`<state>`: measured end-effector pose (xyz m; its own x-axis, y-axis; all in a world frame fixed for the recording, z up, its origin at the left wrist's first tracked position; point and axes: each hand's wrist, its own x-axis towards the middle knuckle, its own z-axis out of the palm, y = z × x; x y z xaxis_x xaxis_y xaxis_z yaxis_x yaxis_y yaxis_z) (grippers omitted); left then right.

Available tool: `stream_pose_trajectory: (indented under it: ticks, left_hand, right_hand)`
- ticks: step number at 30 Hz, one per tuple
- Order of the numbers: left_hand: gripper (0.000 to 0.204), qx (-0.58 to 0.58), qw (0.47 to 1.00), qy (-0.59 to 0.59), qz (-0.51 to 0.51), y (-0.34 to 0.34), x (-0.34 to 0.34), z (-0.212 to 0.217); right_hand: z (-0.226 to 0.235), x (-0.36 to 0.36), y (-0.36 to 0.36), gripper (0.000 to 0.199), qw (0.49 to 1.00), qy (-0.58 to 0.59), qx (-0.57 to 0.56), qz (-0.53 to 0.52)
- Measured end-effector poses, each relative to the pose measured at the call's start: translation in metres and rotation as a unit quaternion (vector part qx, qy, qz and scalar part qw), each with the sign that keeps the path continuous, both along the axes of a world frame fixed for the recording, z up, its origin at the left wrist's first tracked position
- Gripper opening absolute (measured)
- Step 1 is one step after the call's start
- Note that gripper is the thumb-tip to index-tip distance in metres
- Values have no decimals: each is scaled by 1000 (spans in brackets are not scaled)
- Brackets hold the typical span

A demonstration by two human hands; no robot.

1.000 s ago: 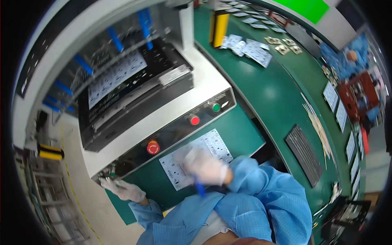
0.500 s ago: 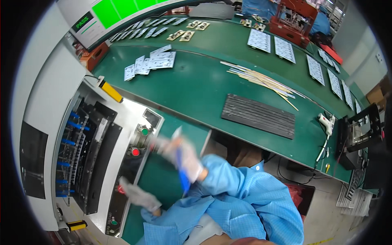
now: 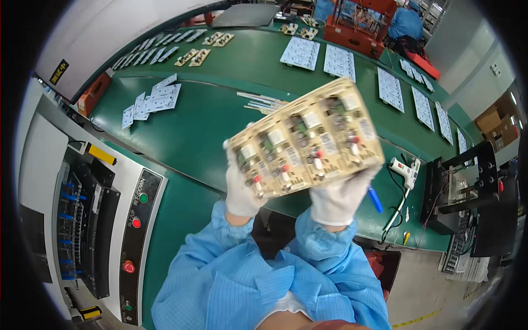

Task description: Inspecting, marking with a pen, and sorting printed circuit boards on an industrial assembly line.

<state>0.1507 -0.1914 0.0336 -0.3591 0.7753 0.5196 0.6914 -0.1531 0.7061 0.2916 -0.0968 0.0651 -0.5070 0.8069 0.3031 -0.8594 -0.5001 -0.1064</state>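
Note:
Both my white-gloved hands hold up a beige circuit board panel point(image 3: 308, 137) with several rows of mounted parts, tilted toward me above the green workbench point(image 3: 220, 110). My left hand point(image 3: 242, 187) grips its lower left edge. My right hand point(image 3: 338, 195) grips its lower right edge and also has a blue pen point(image 3: 375, 199) sticking out beside it. Blue sleeves cover both forearms.
A grey machine with red and green buttons point(image 3: 135, 220) stands at my left. White panels point(image 3: 151, 99) and more boards lie across the bench. A glue gun point(image 3: 406, 170) rests at the right, beside black fixtures point(image 3: 473, 187). Another person in blue point(image 3: 407, 22) works far back.
My view swung right from the machine to the bench. My hands left the white sheet on the machine's ledge and now hold up the beige board panel together.

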Motion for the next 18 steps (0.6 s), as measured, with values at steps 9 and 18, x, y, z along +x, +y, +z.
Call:
stream_pose_trajectory:
  ticks: [9, 18]
  left_hand:
    - [55, 98, 832, -504, -210, 34, 11, 35]
    - [67, 75, 824, -550, -114, 23, 14, 29]
  right_hand:
    - [-16, 81, -3, 48, 599, -505, 92, -615]
    - [-39, -1, -35, 32, 479, -526, 338, -616]
